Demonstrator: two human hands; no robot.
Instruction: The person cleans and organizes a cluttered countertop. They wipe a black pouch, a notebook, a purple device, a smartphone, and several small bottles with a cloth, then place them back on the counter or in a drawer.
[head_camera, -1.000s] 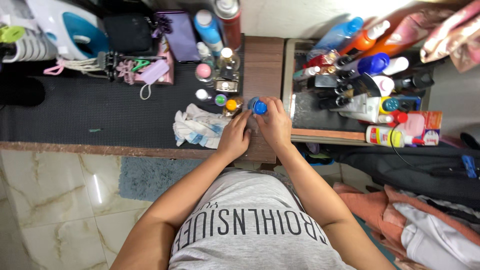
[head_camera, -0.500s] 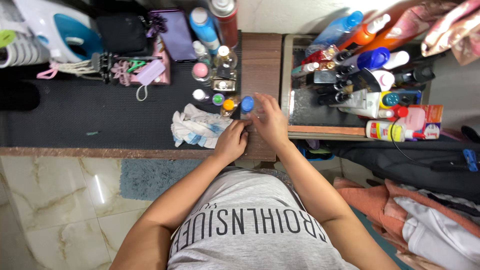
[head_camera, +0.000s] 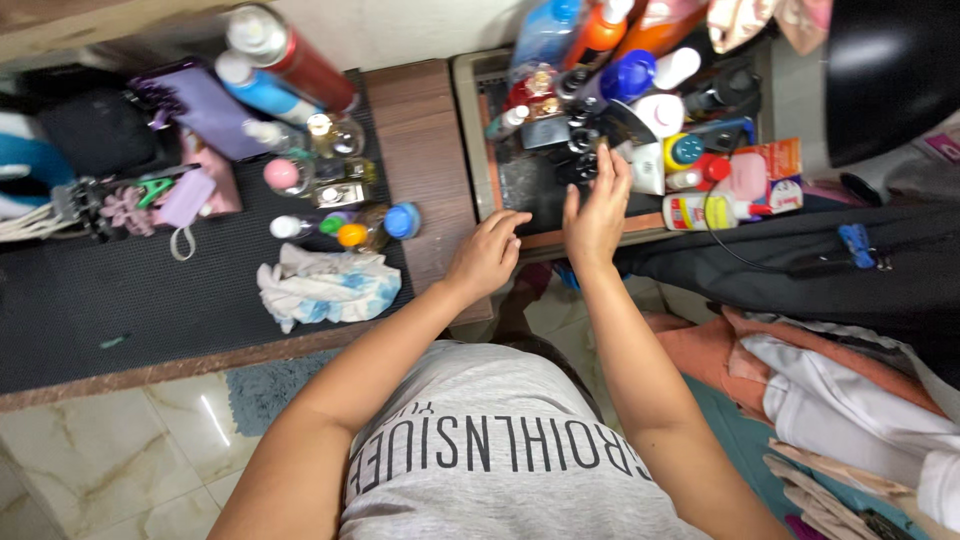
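Observation:
My right hand (head_camera: 597, 205) is stretched out with its fingers apart over the tray (head_camera: 467, 120) that is crowded with bottles; its fingertips are next to a few small black bottles (head_camera: 578, 150). It holds nothing. My left hand (head_camera: 487, 255) hovers empty, fingers loosely spread, over the brown wooden top (head_camera: 425, 130) at the tray's near left corner. The small blue-capped bottle (head_camera: 402, 220) stands by itself on the black mat (head_camera: 120, 290), beside an orange-capped one (head_camera: 350, 235), left of both hands.
A crumpled white and blue cloth (head_camera: 325, 285) lies on the mat near its front edge. Spray cans, little bottles and a purple case (head_camera: 205, 105) fill the mat's far side. A black bag (head_camera: 820, 260) and piled clothes (head_camera: 830, 400) are on the right.
Both hands have let go of the blue-capped bottle, which now stands on the mat, and have moved right toward the tray. The camera has swung to the right as well.

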